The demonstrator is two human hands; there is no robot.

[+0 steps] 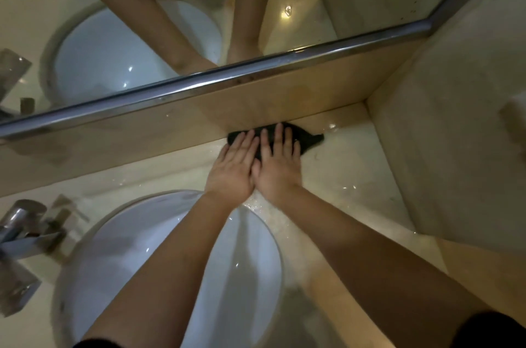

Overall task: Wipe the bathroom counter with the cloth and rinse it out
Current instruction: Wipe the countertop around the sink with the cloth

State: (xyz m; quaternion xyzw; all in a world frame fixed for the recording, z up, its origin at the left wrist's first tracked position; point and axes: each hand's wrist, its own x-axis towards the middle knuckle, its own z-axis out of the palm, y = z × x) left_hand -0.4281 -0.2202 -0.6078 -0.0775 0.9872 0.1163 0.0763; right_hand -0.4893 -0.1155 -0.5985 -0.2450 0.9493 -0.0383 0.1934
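A dark cloth (pixel 308 139) lies flat on the wet cream counter (pixel 350 165), pushed up against the backsplash behind the basin. My left hand (pixel 234 168) and my right hand (pixel 277 165) lie side by side on it, fingers straight, pressing it down. The hands cover most of the cloth; only its far edge and right tip show. Water beads glisten on the counter beside my right wrist.
A white oval basin (pixel 136 256) sits below my forearms. A chrome tap (pixel 25 231) stands at the left edge. The beige backsplash (pixel 142 145) carries a mirror with a chrome frame (pixel 227 77). A side wall (pixel 444 165) closes the counter on the right.
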